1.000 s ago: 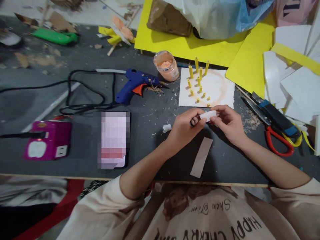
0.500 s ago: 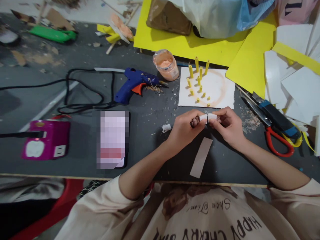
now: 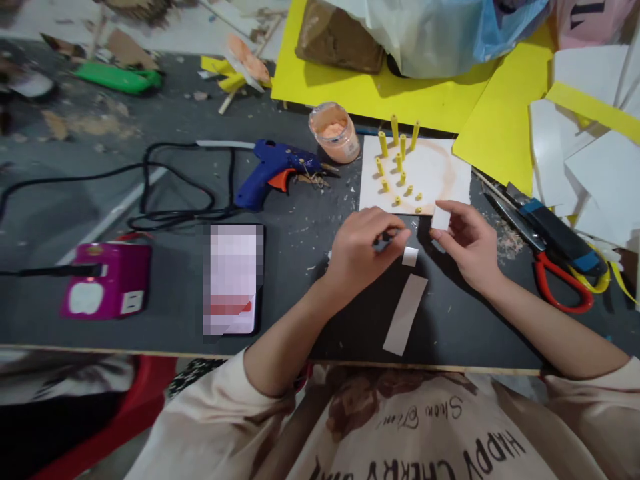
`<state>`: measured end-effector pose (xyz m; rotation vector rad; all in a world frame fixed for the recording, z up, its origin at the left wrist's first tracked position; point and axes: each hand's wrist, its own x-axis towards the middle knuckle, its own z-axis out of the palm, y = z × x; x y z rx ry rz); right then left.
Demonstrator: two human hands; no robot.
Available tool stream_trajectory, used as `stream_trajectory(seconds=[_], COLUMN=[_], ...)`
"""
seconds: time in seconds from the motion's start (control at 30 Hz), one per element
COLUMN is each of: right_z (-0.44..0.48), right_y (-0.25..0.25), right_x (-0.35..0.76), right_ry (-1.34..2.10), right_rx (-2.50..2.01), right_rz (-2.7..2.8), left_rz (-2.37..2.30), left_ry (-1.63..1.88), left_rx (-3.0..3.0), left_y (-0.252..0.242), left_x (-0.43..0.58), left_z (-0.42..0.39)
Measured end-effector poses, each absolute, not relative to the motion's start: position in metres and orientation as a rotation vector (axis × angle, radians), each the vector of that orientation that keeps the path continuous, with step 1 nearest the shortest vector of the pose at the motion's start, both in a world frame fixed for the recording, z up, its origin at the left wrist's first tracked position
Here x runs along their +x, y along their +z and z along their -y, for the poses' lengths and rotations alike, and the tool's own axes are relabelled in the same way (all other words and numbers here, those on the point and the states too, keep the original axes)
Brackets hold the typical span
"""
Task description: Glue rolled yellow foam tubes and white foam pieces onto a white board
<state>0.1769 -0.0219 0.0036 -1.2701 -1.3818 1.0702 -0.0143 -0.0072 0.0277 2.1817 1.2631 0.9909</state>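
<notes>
My right hand (image 3: 467,243) pinches a small white card piece (image 3: 441,217) between thumb and fingers, just below the white board. My left hand (image 3: 363,247) hovers with thumb and forefinger curved toward each other, a gap between them and nothing seen in it. Beside its fingertips a second small white piece (image 3: 411,257) is near the dark table. A longer pale strip (image 3: 405,316) lies below it. Behind my hands, the white board (image 3: 430,180) carries several upright yellow sticks (image 3: 403,147) of differing heights and a faint orange ring.
A blue glue gun (image 3: 275,171) and an open jar (image 3: 336,133) stand left of the board. Red-handled scissors (image 3: 563,283) and a dark cutter (image 3: 560,230) lie at right. A phone (image 3: 233,279) and purple box (image 3: 107,280) are at left, with a looped black cable.
My hands have moved apart. The white card between them is now two pieces, one in my right hand, the other near my left fingertips. My left fingers have opened.
</notes>
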Motion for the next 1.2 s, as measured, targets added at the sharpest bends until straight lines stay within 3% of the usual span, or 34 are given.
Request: stream_trajectory(seconds=[0.13,0.2,0.27,0.37,0.57,0.67,0.77,0.93,1.2], right_z=[0.022,0.022,0.022,0.022,0.018,0.015,0.013,0.012,0.01], right_y=[0.006,0.008,0.008,0.008,0.004,0.003,0.002,0.002,0.004], right_x=[0.177,0.177,0.177,0.177,0.179,0.181,0.183,0.183,0.182], right_ry=[1.201,1.283,1.337,1.373,1.153,1.091,1.118,1.274,1.365], right_rx=[-1.162,-1.076,-0.997,-0.95,-1.038,-1.056,-1.043,-1.025,-1.063], right_rz=[1.32,1.294,1.28,1.276,1.352,1.346,1.327,1.22,1.151], left_rz=[-1.777,-2.207,-2.5,-2.439,-2.445,-2.497,-2.534,-2.125,-1.618], left_ry=[1.183,0.937,0.433,0.037,-0.046,0.107,0.494,0.972,1.219], left_rx=[1.946,1.921,1.836,1.81,1.827,1.774,1.735,1.645,1.314], left_y=[0.052,0.06,0.064,0.06,0.054,0.061,0.064,0.056,0.038], left_x=[-0.047,-0.068,-0.083,-0.09,-0.085,-0.09,-0.094,-0.083,-0.055], left_z=[-0.007,-0.016,-0.023,-0.033,-0.043,-0.04,-0.037,-0.026,-0.013])
